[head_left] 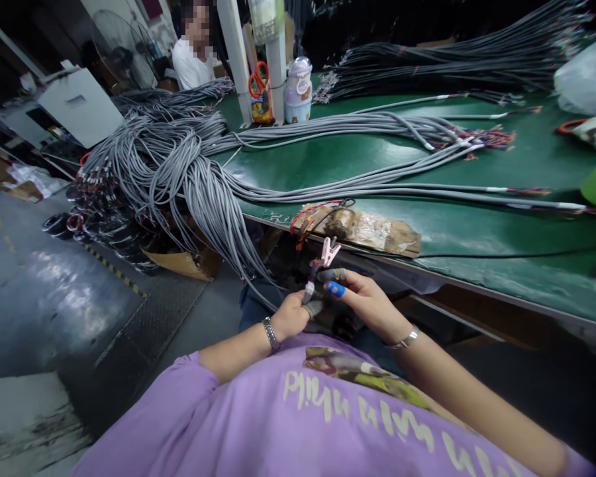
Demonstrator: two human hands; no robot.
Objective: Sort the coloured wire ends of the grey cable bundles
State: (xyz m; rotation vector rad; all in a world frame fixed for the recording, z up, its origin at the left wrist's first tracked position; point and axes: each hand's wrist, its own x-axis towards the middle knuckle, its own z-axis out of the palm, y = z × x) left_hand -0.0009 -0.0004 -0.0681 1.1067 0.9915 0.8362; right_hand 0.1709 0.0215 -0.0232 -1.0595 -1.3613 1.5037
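Note:
In front of my purple shirt, my left hand (293, 314) grips a grey cable near its end, where a white sleeve (308, 290) shows. Thin dark red wires (314, 266) fan out above that sleeve. My right hand (365, 298) has its thumb, in a blue finger cover, and its index finger, in a grey one, brought together beside these wires. Whatever lies between those fingertips is too small to make out. A pink clip (329, 252) stands just beyond the wires, at the bench edge. Grey finger covering shows on my left hand too.
A taped wooden block (377, 232) with red and black leads lies along the green bench (481, 232). Bundled grey cables (193, 172) hang over its left edge. Behind stand a lidded bottle (298, 93) and orange-handled scissors (259, 81). Another person (193, 63) sits at the back.

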